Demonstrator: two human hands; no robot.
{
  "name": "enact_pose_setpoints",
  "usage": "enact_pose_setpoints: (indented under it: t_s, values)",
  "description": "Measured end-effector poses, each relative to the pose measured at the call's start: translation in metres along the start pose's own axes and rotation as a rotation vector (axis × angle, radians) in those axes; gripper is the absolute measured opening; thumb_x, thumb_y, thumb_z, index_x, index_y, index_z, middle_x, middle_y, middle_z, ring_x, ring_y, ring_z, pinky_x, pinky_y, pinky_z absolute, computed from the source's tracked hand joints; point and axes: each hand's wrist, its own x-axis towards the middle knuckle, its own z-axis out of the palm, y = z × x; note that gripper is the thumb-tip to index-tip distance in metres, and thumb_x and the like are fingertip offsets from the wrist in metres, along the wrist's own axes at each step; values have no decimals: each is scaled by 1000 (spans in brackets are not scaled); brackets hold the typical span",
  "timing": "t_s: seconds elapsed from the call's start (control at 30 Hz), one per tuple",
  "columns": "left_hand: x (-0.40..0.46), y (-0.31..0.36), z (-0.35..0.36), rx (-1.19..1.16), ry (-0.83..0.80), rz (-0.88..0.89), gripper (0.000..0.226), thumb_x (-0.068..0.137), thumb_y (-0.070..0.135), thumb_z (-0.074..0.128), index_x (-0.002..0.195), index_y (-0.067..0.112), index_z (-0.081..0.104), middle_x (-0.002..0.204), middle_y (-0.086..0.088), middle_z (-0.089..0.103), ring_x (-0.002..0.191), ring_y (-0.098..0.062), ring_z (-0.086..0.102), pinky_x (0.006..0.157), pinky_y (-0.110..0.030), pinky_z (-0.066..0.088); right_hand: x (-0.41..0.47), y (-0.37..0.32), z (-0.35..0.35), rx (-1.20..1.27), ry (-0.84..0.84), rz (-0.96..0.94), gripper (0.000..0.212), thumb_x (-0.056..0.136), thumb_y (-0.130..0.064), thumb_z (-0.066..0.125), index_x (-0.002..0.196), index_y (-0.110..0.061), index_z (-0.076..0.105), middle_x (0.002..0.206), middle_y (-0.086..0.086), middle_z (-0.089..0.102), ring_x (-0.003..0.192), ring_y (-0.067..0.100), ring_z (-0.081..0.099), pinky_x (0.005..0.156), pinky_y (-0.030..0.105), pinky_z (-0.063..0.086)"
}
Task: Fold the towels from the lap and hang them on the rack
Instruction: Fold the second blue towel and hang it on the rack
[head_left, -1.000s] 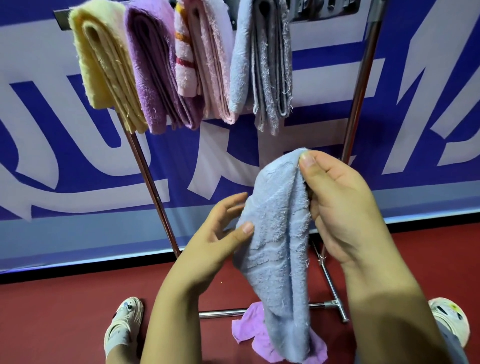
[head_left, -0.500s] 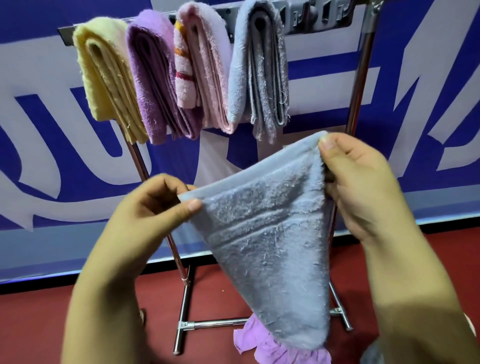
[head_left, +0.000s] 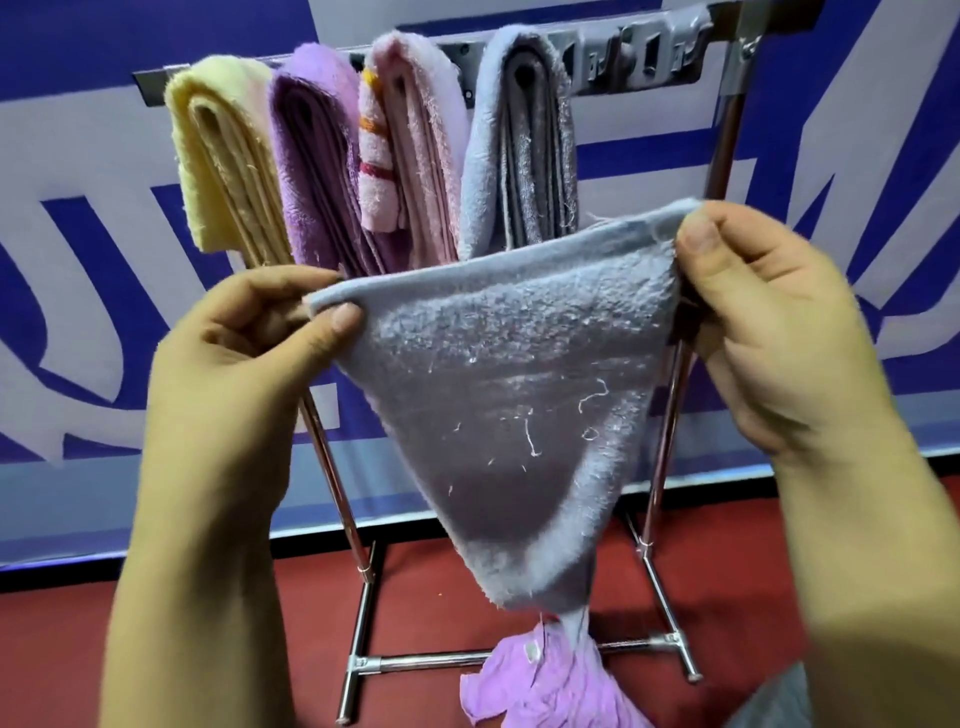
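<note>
Since the earlier frame, both hands had drawn farther apart and stretched the top edge of the grey-blue towel (head_left: 511, 395) wider, so that it hung as a broad triangle instead of a narrow bundle, and the view had shifted so the rack sat lower and closer. On the left, the left hand (head_left: 249, 353) pinched the towel's left corner between thumb and curled fingers, the corner poking out just above the thumb tip. From there the taut edge rose to the right, where the right hand (head_left: 769, 322) gripped the opposite corner, thumb on the near face and fingers curled behind the cloth. Below that edge the towel tapered to a point that hung just above a crumpled lilac cloth (head_left: 550, 686) at the bottom of the view. Behind the held towel stood the chrome towel rack (head_left: 332, 467), its two legs slanting down to a crossbar on the red floor (head_left: 208, 649). Over its top bar hung folded towels side by side, touching one another: a yellow towel (head_left: 223, 161) at the left, then a purple towel (head_left: 317, 166), a pink towel (head_left: 421, 145) with a striped edge, and a grey towel (head_left: 524, 150) nearest the right hand. The remainder of the bar to the right bore no towel. A blue and white banner (head_left: 88, 260) filled the background.
</note>
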Motion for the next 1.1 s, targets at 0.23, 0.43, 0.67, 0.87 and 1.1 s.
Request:
enact_pose_setpoints:
  t_s: [0.23,0.43,0.67,0.87,1.1]
  values:
    - [-4,-6,-3,-332,-67,-191,19,53,29,79,66,22,68,60,6,60,54,-11,53,53,-21,45,2,4,-3,232,-49,175,23,79,-21,54,77,-11,75,72,-2,73,70,9,68,68,23,56]
    - [-8,-30,6,-506,-27,-509,75,57,21,85,116,-9,51,102,-26,58,92,-30,58,95,-45,47,0,34,1,302,71,490,24,81,-14,56,96,-1,69,79,6,75,72,13,70,69,27,57]
    - [-35,-37,32,-480,139,-543,36,90,4,53,60,16,37,38,8,31,34,-3,29,36,-13,29,-22,54,26,122,201,508,25,95,-11,49,80,-9,69,71,0,74,63,7,68,49,21,53]
    - [-51,-26,50,-345,140,-460,24,86,1,61,71,12,47,58,1,49,53,-8,52,51,-17,47,-38,56,46,-225,211,342,19,89,-29,56,88,-21,73,84,1,74,85,24,70,75,47,58]
    - [-57,-9,59,-218,115,-359,18,82,4,67,72,13,55,65,1,59,67,-11,59,68,-25,57,-52,40,58,-436,123,121,16,91,-21,58,97,-22,72,89,-10,66,85,2,61,79,15,48]
